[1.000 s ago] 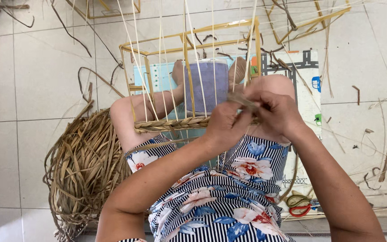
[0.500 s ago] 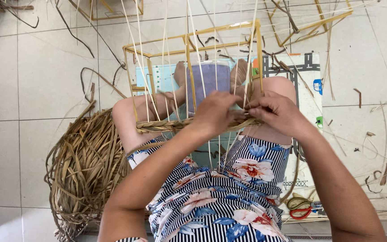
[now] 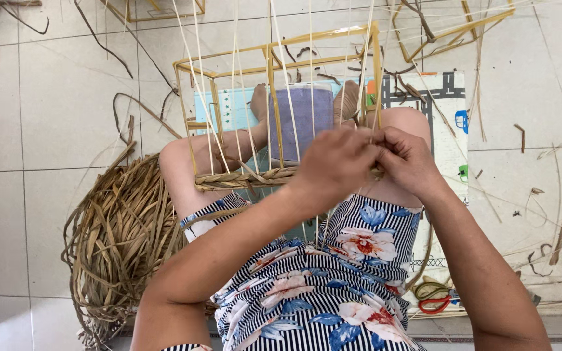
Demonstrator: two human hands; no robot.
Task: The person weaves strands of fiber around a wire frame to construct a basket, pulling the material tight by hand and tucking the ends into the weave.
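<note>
A box-shaped frame of pale wooden sticks (image 3: 274, 58) stands between my knees, strung with thin upright canes (image 3: 235, 97). A band of woven dried straw (image 3: 242, 179) runs along its near lower rail. My left hand (image 3: 333, 162) and my right hand (image 3: 408, 159) meet at the band's right end, both pinching the straw strand against the frame's right corner. The strand itself is mostly hidden under my fingers. A purple block (image 3: 304, 120) lies inside the frame by my feet.
A big loose coil of dried straw (image 3: 118, 240) lies on the tiled floor at my left. Red-and-green scissors (image 3: 434, 299) rest by my right hip. A printed mat (image 3: 447, 130) lies under me. More stick frames (image 3: 463, 29) and straw scraps lie beyond.
Both hands have moved up and right along the woven band to the frame's right corner, closing together there. The view has drawn slightly nearer.
</note>
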